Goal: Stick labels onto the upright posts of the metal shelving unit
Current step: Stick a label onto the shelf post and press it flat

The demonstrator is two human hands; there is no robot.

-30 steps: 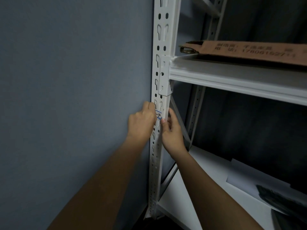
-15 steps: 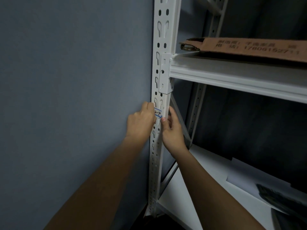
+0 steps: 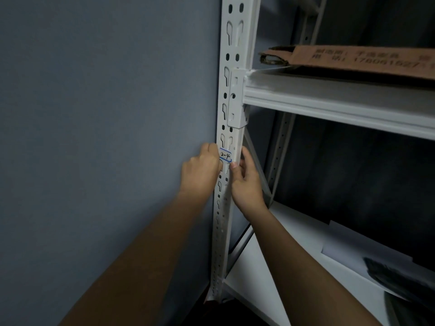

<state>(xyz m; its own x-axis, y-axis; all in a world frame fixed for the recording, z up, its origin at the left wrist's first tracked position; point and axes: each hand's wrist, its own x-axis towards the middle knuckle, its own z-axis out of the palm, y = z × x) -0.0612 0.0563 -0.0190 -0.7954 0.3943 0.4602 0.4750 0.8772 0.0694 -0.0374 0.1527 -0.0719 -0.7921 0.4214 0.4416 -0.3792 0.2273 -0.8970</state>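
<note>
1. Head view showed a white label [image 3: 225, 155], blue-edged and marked "2-4", laid on the front face of the upright post [image 3: 229, 128] just below the shelf bracket [image 3: 237, 100]; it was judged to be placed but perhaps not fully smoothed down.
2. No other label was seen on this post; the remaining posts were judged still to be labelled.
3. The label lay between the two hands; the left hand [image 3: 201, 171], fingers curled, touched its left edge; the right hand [image 3: 246, 182] pressed a thumb at its lower right corner, its other fingers wrapped behind the post.
</note>
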